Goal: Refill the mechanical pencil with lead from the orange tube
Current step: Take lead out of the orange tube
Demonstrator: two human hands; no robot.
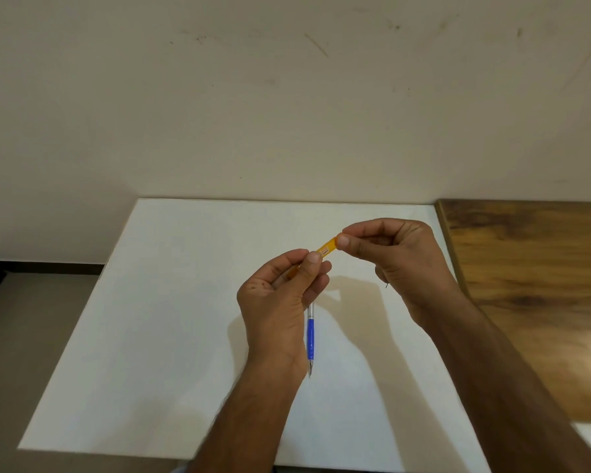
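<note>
- Left hand [280, 295] grips the small orange plastic lead tube [325, 251]; right hand [394, 257] pinches its far end.
- Blue-and-silver mechanical pencil [311, 336] lies on the white table [151, 336].

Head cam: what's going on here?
A person holds the orange lead tube above the white table with both hands. The left hand grips its lower part, while the right hand pinches the upper end, apparently working on the cap. The mechanical pencil, blue grip and silver tip, lies untouched on the table below the left hand, tip toward the person. No lead is visible yet.
</note>
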